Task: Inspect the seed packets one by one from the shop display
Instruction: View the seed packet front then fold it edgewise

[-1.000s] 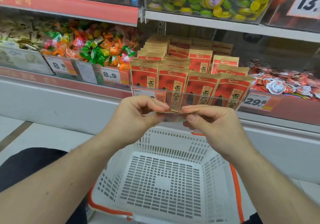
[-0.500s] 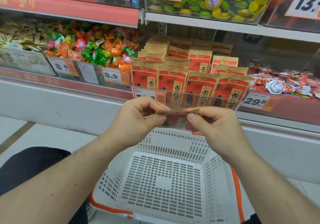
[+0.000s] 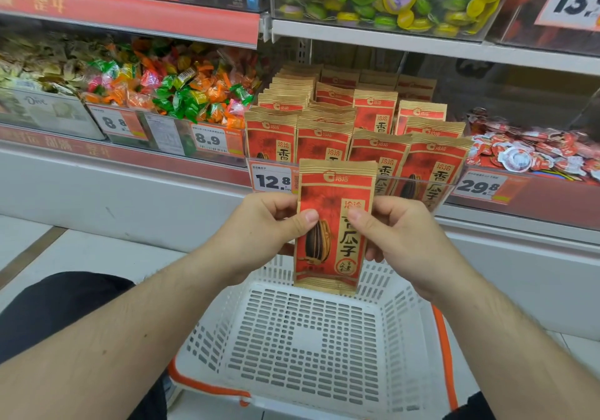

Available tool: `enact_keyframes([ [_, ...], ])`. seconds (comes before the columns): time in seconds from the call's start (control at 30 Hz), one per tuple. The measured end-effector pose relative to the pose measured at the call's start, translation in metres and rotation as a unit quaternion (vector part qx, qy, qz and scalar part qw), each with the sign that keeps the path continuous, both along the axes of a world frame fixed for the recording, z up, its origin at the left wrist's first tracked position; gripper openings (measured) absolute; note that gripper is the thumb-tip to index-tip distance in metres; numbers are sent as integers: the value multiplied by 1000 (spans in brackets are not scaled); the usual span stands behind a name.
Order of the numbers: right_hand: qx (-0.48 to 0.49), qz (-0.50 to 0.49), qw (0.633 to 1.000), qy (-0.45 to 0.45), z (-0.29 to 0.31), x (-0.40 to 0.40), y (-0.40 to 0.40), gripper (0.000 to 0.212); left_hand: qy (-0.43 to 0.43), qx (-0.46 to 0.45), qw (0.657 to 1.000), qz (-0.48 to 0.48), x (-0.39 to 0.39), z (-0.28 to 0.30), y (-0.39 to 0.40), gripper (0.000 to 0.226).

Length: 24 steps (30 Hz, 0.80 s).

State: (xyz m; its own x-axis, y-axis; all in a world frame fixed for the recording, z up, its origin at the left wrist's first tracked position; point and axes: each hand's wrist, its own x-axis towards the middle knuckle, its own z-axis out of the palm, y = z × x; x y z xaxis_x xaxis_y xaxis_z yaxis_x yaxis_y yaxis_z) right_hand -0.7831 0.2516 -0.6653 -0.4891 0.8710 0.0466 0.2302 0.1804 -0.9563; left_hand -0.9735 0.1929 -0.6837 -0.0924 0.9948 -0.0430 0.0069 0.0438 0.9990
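Above the white basket (image 3: 305, 338), you hold one sunflower seed packet (image 3: 334, 224) upright with its printed front facing you, between both hands and just in front of the shelf display. Your left hand (image 3: 259, 228) grips the packet's left edge: the thumb lies across the front beside the picture of a black seed, and the curled fingers wrap behind. Your right hand (image 3: 402, 234) grips the right edge in the same way, thumb on the front near the large characters, fingers curled out of sight at the back. The packet is red with tan crimped bands at top and bottom (the lower band hangs just over the basket's far rim). Behind it, the seed packets in the display (image 3: 376, 133) stand in several rows inside a clear-fronted bin, all of the same red and tan design. A price tag reading 12.8 (image 3: 272, 181) sits on the bin's front, just left of the held packet and partly covered by it. To the left of the display, a bin of wrapped candies (image 3: 168, 91) in green, orange and pink carries a tag reading 8.9 (image 3: 207, 140). To the right lies a heap of small red and white sealed cups (image 3: 532, 153), with a tag reading 29.8 (image 3: 480, 186) below. The basket has slotted walls and an orange handle (image 3: 443, 354) along its right side, and it rests on the pale floor between your forearms.
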Motion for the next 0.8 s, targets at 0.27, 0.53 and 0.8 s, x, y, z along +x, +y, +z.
enact_keyframes([
  [0.27,-44,-26,999,6,-3,-1,1,22,-18,-38,998,-53,0,2,-4,33],
  [0.53,-80,62,994,-35,2,3,0,11,-45,-37,998,-16,-3,4,-3,48],
  [0.8,-210,68,975,-5,3,0,-3,37,-103,-137,980,-102,-4,10,-7,47],
])
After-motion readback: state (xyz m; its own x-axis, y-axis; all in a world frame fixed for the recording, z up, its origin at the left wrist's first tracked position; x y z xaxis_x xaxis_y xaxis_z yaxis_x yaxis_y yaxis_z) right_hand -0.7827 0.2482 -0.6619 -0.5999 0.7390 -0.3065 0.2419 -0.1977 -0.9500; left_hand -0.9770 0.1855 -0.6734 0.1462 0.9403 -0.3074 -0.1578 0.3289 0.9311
